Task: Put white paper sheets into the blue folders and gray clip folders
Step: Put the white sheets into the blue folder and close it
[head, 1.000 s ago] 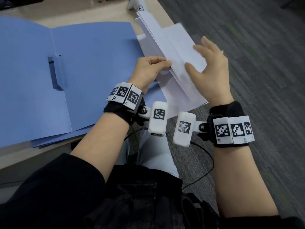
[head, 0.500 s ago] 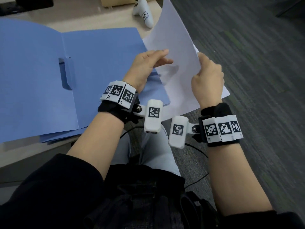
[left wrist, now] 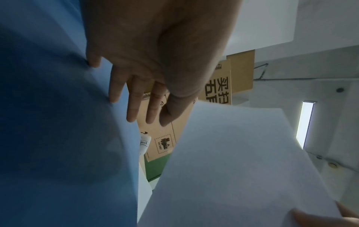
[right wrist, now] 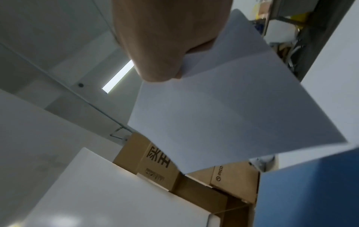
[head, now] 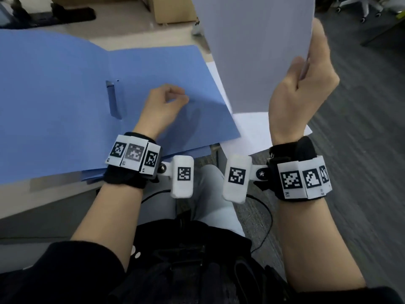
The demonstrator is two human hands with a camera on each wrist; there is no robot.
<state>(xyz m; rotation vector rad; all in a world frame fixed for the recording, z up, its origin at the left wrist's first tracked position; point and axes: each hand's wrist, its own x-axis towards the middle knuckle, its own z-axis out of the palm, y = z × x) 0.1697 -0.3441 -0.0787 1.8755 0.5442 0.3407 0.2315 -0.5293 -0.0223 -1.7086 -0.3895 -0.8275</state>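
Head view, with wrist views in support. The right hand [head: 300,93] holds a white paper sheet [head: 256,51] upright above the desk edge; its grip is closed on the sheet's right margin, thumb on the near face and fingers behind, as the right-wrist view confirms [right wrist: 233,107]. The left hand [head: 163,106] lies on the right-hand leaf of an open blue card folder [head: 65,91], holding nothing; the left-wrist view shows the fingers [left wrist: 134,99] nearly straight and relaxed, with two fingertips touching the blue surface. The open folder lies flat on the light wooden desk [head: 122,38], on top of further blue folders whose edges show at the near side. A narrow blue tab [head: 112,99] stands near the folder's central fold. Beneath the raised sheet, a stack of white paper [head: 252,128] lies partly under the folder's right edge, overhanging the desk. Brown cardboard boxes [head: 173,9] stand at the far side of the desk.
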